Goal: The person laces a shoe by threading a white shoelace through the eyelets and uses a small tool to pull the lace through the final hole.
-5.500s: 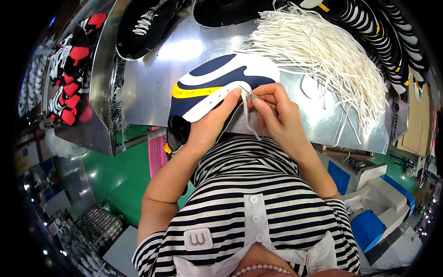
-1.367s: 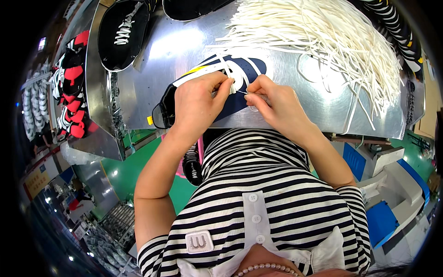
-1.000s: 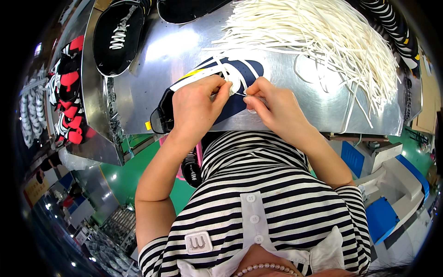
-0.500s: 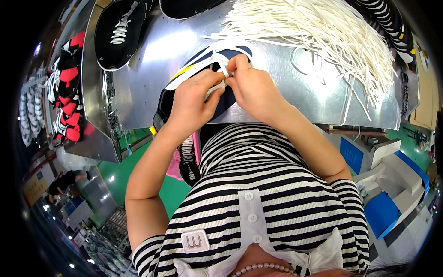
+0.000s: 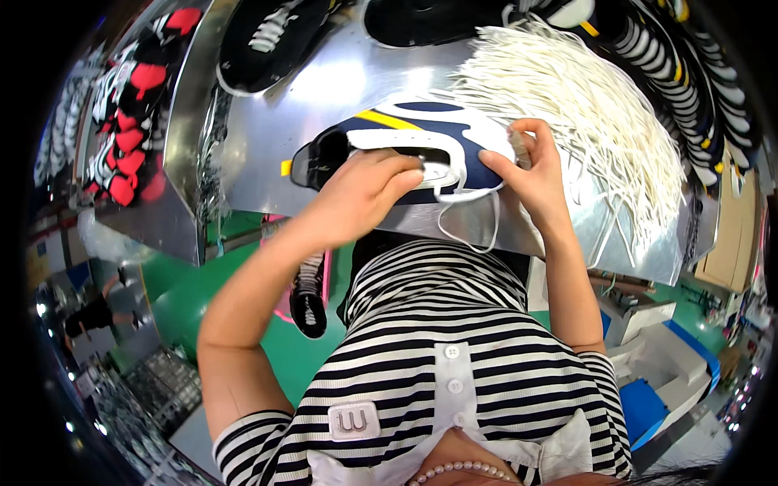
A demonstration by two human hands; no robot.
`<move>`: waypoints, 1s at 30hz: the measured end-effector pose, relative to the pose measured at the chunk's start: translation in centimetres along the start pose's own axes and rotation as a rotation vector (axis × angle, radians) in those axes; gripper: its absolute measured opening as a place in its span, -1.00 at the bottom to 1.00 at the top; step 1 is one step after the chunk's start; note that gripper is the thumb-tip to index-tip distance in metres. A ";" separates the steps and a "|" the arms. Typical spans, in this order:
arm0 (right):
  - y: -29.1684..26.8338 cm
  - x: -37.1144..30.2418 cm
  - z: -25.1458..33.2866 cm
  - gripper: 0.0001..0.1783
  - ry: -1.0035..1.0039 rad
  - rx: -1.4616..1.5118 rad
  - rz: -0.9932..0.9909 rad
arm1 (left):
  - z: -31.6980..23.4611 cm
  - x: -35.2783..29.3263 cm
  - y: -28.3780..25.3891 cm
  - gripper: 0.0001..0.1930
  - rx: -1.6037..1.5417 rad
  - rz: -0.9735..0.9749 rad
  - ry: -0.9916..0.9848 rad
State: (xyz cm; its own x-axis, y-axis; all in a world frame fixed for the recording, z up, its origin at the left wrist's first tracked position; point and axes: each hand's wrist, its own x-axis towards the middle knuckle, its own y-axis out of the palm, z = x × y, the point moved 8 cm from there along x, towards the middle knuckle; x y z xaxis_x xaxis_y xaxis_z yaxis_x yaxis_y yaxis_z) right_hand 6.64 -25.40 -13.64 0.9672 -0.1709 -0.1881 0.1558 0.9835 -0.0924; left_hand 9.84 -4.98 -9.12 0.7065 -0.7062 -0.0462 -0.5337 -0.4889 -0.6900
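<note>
A navy, white and yellow shoe upper (image 5: pixel 419 120) lies on its side on the metal table in front of me, its toe to the right. My left hand (image 5: pixel 365 193) has its closed fingertips tucked into the upper's opening, by the eyelet edge; part of them is hidden. At the toe, my right hand (image 5: pixel 535 166) grips the upper between thumb and fingers, and one finger wears a tan wrap. From the front of the opening a white shoelace (image 5: pixel 496 220) runs out and hangs in a loop over the table's near edge.
A big heap of white laces (image 5: pixel 575 97) lies right of the upper. Black shoe uppers (image 5: pixel 267 40) stand at the back left, with striped ones (image 5: pixel 656 61) stacked at the right. Red, black and white pieces (image 5: pixel 130 121) hang at the left. Below the table is a pink basket (image 5: pixel 326 279).
My hands were close together, pinching the lace at the upper. They have parted, the right one moving to the toe. The upper now points right, and the lace hangs loose.
</note>
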 end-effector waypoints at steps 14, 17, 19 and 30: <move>1.1 -0.3 -1.6 -0.50 0.128 0.093 -0.040 | 4.6 1.9 -0.7 -0.82 0.119 -0.102 -0.214; 0.6 0.3 -1.7 -0.52 0.128 0.018 -0.005 | 3.3 2.1 -0.5 -0.82 0.150 -0.097 -0.113; 0.7 0.2 -1.7 -0.52 0.098 0.016 0.018 | 2.9 2.3 -0.3 -0.82 0.110 -0.060 -0.086; 0.1 -0.5 -0.4 -0.56 0.039 0.108 0.029 | -0.2 -1.2 -7.9 -0.96 0.479 -0.454 0.126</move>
State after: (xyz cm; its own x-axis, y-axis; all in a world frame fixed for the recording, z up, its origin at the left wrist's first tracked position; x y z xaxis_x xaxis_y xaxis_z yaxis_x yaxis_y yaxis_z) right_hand 6.15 -25.23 -13.92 0.9634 -0.1422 -0.2274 0.1505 0.9884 0.0192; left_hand 13.06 -0.37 -3.49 0.7371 -0.5524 0.3893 0.0896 -0.4910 -0.8665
